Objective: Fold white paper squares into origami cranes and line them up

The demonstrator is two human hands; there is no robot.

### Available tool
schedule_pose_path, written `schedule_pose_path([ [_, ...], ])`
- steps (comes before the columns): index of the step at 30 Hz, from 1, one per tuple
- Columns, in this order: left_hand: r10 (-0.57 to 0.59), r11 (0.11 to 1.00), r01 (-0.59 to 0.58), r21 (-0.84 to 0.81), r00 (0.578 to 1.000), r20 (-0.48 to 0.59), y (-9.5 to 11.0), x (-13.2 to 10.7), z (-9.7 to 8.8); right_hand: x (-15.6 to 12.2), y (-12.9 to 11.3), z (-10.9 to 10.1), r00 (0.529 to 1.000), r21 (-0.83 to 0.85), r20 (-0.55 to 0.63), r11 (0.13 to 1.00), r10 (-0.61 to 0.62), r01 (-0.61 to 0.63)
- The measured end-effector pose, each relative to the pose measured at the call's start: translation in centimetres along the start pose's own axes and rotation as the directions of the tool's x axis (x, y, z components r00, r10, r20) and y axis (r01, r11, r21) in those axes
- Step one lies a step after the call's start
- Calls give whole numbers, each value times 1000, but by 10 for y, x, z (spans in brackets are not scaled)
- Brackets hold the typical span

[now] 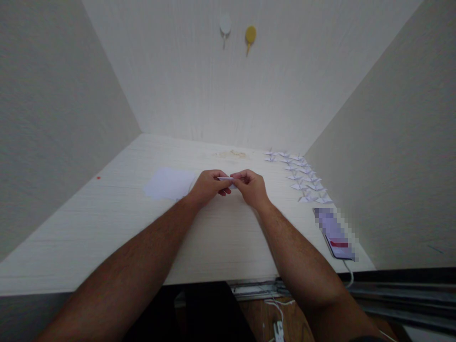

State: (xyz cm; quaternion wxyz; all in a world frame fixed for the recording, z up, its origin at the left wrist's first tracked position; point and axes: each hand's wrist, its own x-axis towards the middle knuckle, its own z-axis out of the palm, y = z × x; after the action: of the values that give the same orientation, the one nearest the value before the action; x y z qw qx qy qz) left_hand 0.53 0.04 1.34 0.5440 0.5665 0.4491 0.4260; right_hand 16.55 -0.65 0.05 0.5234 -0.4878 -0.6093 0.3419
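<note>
Both hands meet over the middle of the white table (221,242), pinching a small folded piece of white paper (225,178) between thumbs and fingers. My left hand (212,184) is closed on its left end, with the lower fingers curled beneath. On the other end, my right hand (251,186) is closed too, thumb pressed toward the centre. Much of the paper is hidden by the fingers, so its exact folded shape cannot be made out. Just left of my left hand lie flat white paper sheets (167,183).
Several folded paper cranes (302,168) stand in rows at the back right. A phone (333,232) with a cable (351,278) lies near the right wall. A white hook (225,24) and a yellow hook (251,35) are on the back wall. Side walls border the table.
</note>
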Motion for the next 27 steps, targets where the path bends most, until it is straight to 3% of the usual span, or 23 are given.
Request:
schedule_pose_path([
  [3,-86,994,87,-59,996,22,0,1,0,1,3,-1,1000,-49,12,999,21,-20],
  [6,-166,981,171,-87,984,63,0,2,1,1,8,-3,999,-186,20,982,-43,46],
  [12,-165,984,169,-51,984,71,-1,2,1,-1,12,-5,980,-356,42,914,-193,196],
  [18,-103,994,103,31,994,22,-1,3,1,-2,10,-7,949,-348,113,883,-294,315],
  [22,-108,994,108,8,994,-20,1,2,3,-1,8,-8,949,-347,121,883,-292,316],
  [27,-138,988,138,-73,990,1,3,1,4,-1,7,-10,933,-277,136,892,-332,358],
])
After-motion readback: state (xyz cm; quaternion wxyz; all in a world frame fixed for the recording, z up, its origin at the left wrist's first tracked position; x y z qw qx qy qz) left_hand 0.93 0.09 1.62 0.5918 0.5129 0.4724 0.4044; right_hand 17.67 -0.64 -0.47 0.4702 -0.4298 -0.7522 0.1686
